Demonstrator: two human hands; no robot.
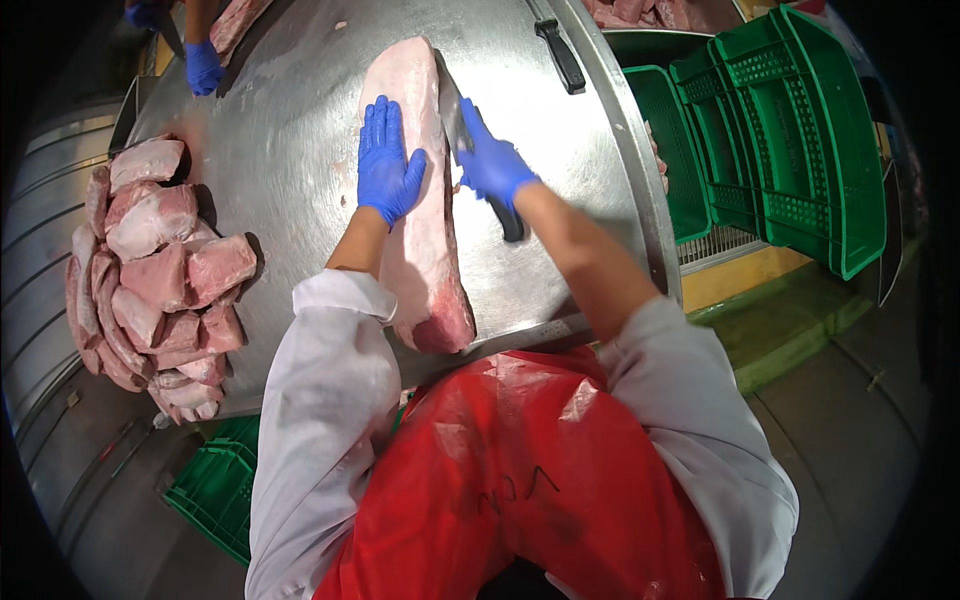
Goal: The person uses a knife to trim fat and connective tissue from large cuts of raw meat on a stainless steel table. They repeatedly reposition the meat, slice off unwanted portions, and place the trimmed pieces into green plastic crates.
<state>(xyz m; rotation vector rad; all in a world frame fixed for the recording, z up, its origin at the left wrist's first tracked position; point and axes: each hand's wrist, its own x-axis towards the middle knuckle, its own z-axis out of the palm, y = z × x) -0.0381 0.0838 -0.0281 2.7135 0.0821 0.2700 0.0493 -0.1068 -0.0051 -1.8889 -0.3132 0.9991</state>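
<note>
Trimming position at a stainless-steel table (290, 200), seen from above. A long, pale slab of boneless meat (425, 245) with a fatty upper face lies lengthwise on the surface, its darker red end at the near edge and its rounded end toward the far edge. The left hand (388, 172), in a blue glove, rests flat on the slab, fingers straight and close together, thumb angled out; it presses on the meat and grasps nothing. The right hand (493, 163), likewise gloved and slightly blurred, has its fingers closed around a black-handled knife (510, 223), the index finger extended forward. The blade lies along the slab's right long side; whether its edge is in the meat cannot be told.

At the surface's left edge is a heap of cut meat (165, 280), made up of pink blocks and narrow strips. A second knife (562, 60) lies near the right rim, toward the far edge, its black handle pointing nearer. Beyond the right rim stand green perforated crates (790, 140); another green crate (215, 490) sits below the near left corner. At the far left, a co-worker's gloved hand (203, 70) appears beside another length of meat (237, 25). A red apron (510, 450) faces the near edge.
</note>
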